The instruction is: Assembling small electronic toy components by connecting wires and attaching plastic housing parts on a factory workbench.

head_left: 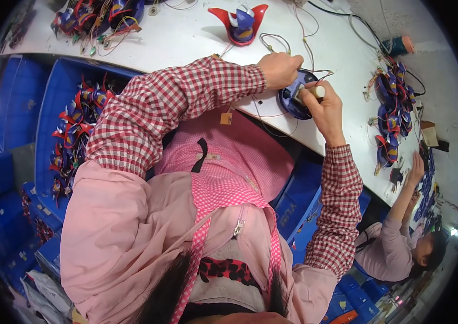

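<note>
A round purple plastic part (pixel 304 77) with thin wires lies at the near edge of the white table. Over its far left rim is my left hand (pixel 279 71), fingers closed together; whatever they pinch is too small to make out. My right hand (pixel 323 108) is closed round a pale, rounded piece (pixel 320 92), pressed close over the same purple part. The exact kind of that piece does not show. Behind my hands, loose wires (pixel 275 39) trail across the table. A red, purple and white winged toy assembly (pixel 242 24) stands farther back.
More wired assemblies lie at the back left (pixel 86 19) and in a right-hand row (pixel 391 102). A blue bin (pixel 45 124) on the left holds similar ones. A green spool (pixel 399 46) stands far right. Another person (pixel 396 243) works at the right.
</note>
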Demonstrator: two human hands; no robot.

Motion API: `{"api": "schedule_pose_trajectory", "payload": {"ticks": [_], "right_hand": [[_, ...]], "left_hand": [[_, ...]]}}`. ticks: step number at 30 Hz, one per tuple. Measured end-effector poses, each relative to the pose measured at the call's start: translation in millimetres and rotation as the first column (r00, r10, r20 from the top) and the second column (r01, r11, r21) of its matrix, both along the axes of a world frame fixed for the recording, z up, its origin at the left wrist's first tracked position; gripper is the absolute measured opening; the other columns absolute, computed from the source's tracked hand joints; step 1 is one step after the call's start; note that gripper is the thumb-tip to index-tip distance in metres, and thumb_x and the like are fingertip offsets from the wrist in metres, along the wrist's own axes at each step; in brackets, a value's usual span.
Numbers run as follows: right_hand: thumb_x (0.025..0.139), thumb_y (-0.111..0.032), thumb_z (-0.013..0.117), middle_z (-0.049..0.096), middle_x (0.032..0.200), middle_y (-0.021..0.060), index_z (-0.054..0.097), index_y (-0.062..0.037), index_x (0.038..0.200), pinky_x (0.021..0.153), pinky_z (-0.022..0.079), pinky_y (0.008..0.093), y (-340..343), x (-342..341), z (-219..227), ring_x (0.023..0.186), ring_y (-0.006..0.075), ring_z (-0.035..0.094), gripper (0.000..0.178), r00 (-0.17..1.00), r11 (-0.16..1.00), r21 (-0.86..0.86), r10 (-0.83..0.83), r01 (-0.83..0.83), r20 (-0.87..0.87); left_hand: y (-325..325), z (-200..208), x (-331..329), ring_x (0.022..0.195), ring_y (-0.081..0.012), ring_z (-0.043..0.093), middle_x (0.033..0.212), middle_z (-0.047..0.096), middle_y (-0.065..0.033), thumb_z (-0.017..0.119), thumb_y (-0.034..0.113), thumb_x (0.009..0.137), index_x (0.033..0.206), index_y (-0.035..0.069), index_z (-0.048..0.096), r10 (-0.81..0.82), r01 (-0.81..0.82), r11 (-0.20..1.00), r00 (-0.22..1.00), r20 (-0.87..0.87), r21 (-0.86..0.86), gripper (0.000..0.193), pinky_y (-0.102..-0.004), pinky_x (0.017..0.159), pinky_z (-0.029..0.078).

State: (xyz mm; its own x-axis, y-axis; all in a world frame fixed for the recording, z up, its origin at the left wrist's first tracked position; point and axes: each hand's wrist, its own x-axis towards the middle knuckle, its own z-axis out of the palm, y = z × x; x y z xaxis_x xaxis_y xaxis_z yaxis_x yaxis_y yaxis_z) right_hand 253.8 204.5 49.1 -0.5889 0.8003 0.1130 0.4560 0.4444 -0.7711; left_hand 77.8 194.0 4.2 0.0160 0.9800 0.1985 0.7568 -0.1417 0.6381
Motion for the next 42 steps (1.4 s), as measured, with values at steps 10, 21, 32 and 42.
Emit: {"api": "schedule_pose_trajectory", "payload": {"ticks": [10, 21, 32, 42], "right_hand": [[0.083, -0.009, 0.065, 0.061, 0.089, 0.0093, 0.052, 0.0044, 0.11, 0.063, 0.047, 0.0229, -115.0, 4.8, -0.8, 0.073, 0.011, 0.057, 0.033, 0.984, 0.988, 0.138, 0.084, -0.062, -0.159], [0.093, -0.022, 0.054, 0.063, 0.091, 0.0082, 0.056, 0.0011, 0.107, 0.056, 0.046, 0.0203, -144.1, -69.4, -68.5, 0.064, 0.007, 0.055, 0.027, 0.873, 0.559, -0.803, -0.266, -0.205, -0.409], [0.09, -0.023, 0.058, 0.064, 0.081, 0.0067, 0.06, 0.0007, 0.094, 0.054, 0.045, 0.0191, -145.0, -75.5, -54.3, 0.06, 0.0062, 0.055, 0.024, 0.848, 0.551, -0.806, -0.303, -0.216, -0.435], [0.083, -0.018, 0.064, 0.062, 0.083, 0.0142, 0.059, 0.0022, 0.094, 0.057, 0.048, 0.0286, -119.4, -86.5, 10.0, 0.062, 0.0221, 0.059, 0.024, 0.9, 0.969, 0.069, 0.191, -0.236, 0.391]], "left_hand": [[-156.3, 38.7, -72.2, 0.057, -0.0052, 0.048, 0.065, 0.051, 0.0002, 0.056, 0.016, 0.088, 0.091, 0.001, 0.055, 0.189, -0.173, 0.982, 0.866, 0.463, -0.076, 0.015, -0.0204, 0.05, 0.038], [-230.7, -69.2, -78.4, 0.069, -0.0099, 0.051, 0.097, 0.046, -0.0079, 0.066, 0.013, 0.08, 0.12, 0.0, 0.042, 0.472, -0.383, 0.877, 0.799, 0.373, -0.29, 0.048, -0.0203, 0.054, 0.043], [-202.7, -74.1, -71.6, 0.078, -0.0172, 0.059, 0.097, 0.052, -0.0113, 0.061, 0.009, 0.082, 0.12, -0.002, 0.041, 0.498, -0.108, 0.854, 0.456, 0.737, -0.51, 0.045, -0.0251, 0.068, 0.051], [-213.9, -57.1, -71.5, 0.069, -0.0121, 0.06, 0.084, 0.058, -0.0071, 0.059, 0.01, 0.086, 0.104, -0.003, 0.055, 0.534, -0.149, 0.84, 0.403, 0.743, -0.522, 0.022, -0.0222, 0.061, 0.051]]}}
